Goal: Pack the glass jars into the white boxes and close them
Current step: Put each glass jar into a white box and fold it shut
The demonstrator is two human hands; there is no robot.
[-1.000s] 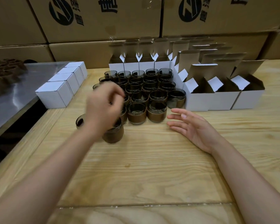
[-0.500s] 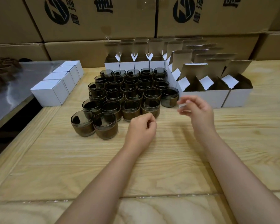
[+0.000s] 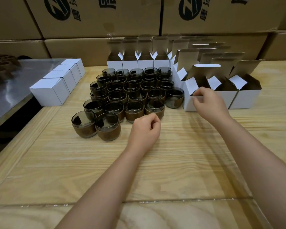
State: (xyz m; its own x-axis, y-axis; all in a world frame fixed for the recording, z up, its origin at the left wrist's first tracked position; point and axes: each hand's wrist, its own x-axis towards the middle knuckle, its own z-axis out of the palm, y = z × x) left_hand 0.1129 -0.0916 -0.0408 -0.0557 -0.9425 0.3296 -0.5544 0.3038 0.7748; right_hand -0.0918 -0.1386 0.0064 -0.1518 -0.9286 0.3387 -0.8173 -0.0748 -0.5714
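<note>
Several smoky glass jars (image 3: pixel 134 90) with brown bands stand in a tight cluster on the wooden table (image 3: pixel 139 171). Two jars (image 3: pixel 96 125) sit at the cluster's front left. Open white boxes (image 3: pixel 244 98) with raised flaps stand to the right and behind the jars. My right hand (image 3: pixel 208 103) pinches the front rim of the nearest open white box (image 3: pixel 188 103). My left hand (image 3: pixel 144 129) hovers over the table just in front of the jars, fingers curled, holding nothing.
A row of closed white boxes (image 3: pixel 56 83) lies at the left, at the edge of a metal surface (image 3: pixel 12 83). Large brown cartons (image 3: pixel 97 19) form a wall behind. A dark gap (image 3: pixel 10 123) runs along the table's left edge.
My left hand let go of a jar at the front left and moved right, curling in front of the cluster. My right hand rose from the table and reached the nearest open box.
</note>
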